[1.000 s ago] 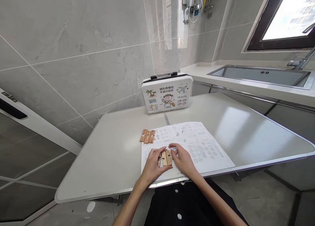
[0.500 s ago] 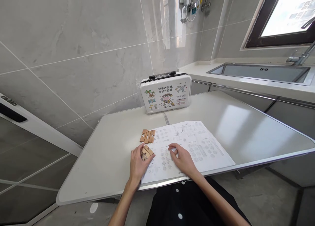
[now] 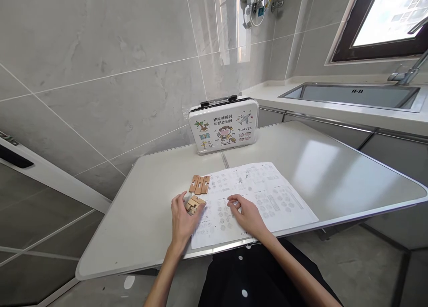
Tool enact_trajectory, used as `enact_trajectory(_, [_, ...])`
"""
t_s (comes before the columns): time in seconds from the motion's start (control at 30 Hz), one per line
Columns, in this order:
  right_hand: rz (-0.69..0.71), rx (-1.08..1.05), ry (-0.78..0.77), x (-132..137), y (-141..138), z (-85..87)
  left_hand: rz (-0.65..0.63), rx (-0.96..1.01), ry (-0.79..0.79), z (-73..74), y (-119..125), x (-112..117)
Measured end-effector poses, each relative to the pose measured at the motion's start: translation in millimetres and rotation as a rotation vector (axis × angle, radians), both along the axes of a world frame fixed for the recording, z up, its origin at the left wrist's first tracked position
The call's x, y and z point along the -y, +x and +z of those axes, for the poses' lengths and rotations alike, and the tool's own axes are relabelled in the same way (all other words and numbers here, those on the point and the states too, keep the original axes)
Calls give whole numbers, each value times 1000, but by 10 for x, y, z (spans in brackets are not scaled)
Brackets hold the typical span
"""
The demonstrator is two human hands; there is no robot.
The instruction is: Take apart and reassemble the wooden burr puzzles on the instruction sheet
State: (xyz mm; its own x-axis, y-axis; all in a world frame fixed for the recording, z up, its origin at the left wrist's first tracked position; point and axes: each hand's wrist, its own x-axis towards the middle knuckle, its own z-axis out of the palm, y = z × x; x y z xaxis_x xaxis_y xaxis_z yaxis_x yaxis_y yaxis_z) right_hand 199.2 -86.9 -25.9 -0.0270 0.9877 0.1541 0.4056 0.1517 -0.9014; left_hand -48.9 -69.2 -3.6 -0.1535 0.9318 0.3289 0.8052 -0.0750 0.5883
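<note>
Grouped wooden puzzle blocks (image 3: 195, 203) sit within the curve of my left hand (image 3: 182, 220). The thumb lies along their right side, while the index finger is lifted at the far left; part of the group is hidden by the hand. Just beyond, three flat notched wooden pieces (image 3: 199, 184) lie side by side at the sheet's left edge. My right hand (image 3: 245, 214) rests on the printed instruction sheet (image 3: 294, 215), its fingers curled in and nothing visible in them. Small diagrams of pieces cover the sheet.
A white carrying case (image 3: 224, 126) with cartoon prints stands at the back of the white folding table (image 3: 133, 227), near the tiled wall. To the right is a counter with a sink (image 3: 354, 97) and a faucet (image 3: 404, 77). A window (image 3: 391, 19) is above.
My left hand has shifted slightly left with the blocks, which now sit at a different angle, and its index finger is more raised. The right hand stays in place.
</note>
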Motion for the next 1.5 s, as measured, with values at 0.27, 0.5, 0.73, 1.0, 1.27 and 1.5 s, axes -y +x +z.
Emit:
enact_trajectory(0.27, [32, -187, -33, 8, 479, 197, -74, 342, -159, 85, -276, 174])
enact_trajectory(0.5, [-127, -137, -45, -26, 1034, 80, -192, 407, -269, 148, -197, 236])
enact_trajectory(0.73, [-124, -57, -87, 35, 1126, -114, -176, 500, -227, 73, -351, 129])
enact_trajectory(1.0, [-132, -25, -111, 49, 1110, -81, -49, 403, -158, 18, -542, -435])
enact_trajectory(1.27, [-118, -11, -109, 48, 1108, -60, -65, 271, -69, 35, -530, -1019])
enact_trajectory(1.5, [-123, 2, -145, 90, 1122, -47, -142, 143, -60, 12, -468, -964])
